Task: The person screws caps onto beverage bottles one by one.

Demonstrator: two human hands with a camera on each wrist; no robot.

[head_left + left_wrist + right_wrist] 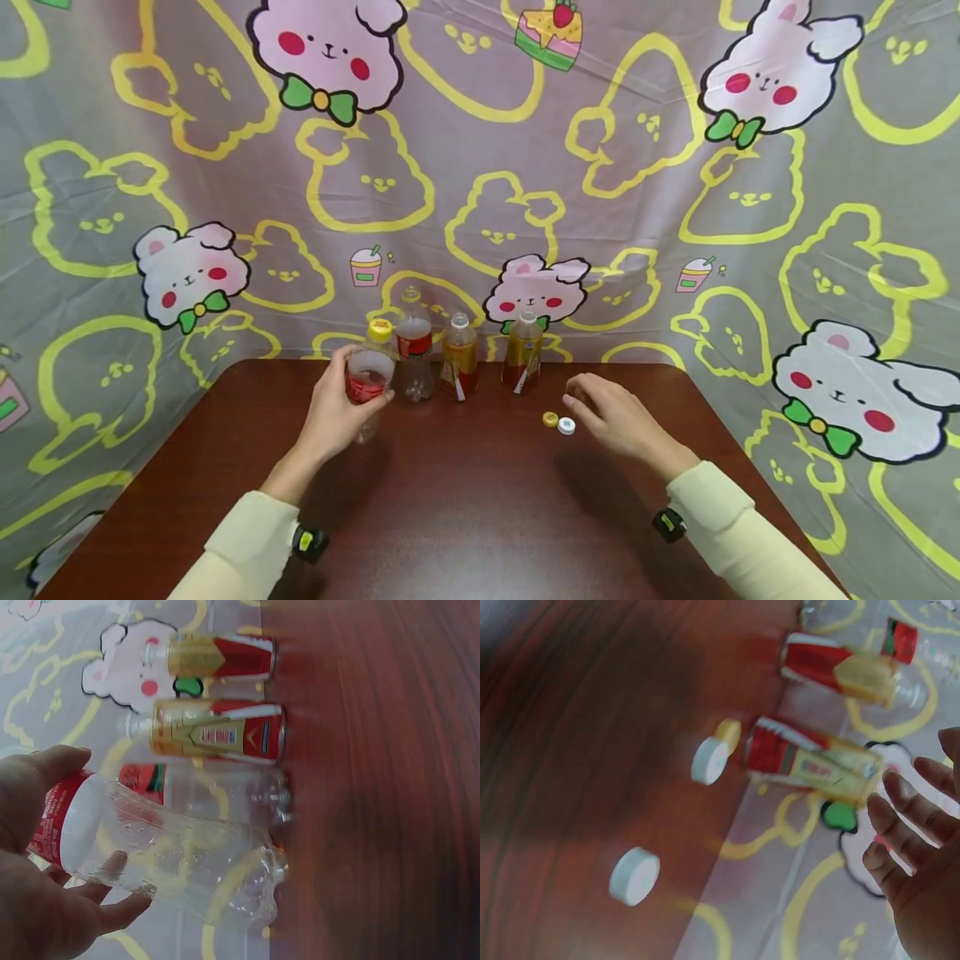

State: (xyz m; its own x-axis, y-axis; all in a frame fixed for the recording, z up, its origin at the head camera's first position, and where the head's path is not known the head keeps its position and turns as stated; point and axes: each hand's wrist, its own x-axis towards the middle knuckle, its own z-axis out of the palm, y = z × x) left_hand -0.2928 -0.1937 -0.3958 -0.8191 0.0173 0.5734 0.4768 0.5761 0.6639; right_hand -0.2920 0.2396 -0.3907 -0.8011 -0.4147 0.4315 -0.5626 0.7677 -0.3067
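Note:
My left hand (335, 408) grips a clear plastic bottle (372, 364) with a red label and a yellow cap (380, 330). In the left wrist view the fingers wrap this bottle's label (63, 817), and its lower part tilts close over the table. My right hand (617, 417) holds nothing, its fingers loosely bent above the table at the right. Just left of it lie a yellow cap (551, 419) and a white cap (567, 426), side by side. The right wrist view also has a second white cap (634, 877), hidden by the hand in the head view.
Along the back of the brown table (480, 508) stand an uncapped clear bottle (415, 346) with a red label and two uncapped bottles with gold-and-red labels, one left (460, 358) and one right (522, 354). A cartoon-printed cloth (465, 150) hangs behind and at both sides.

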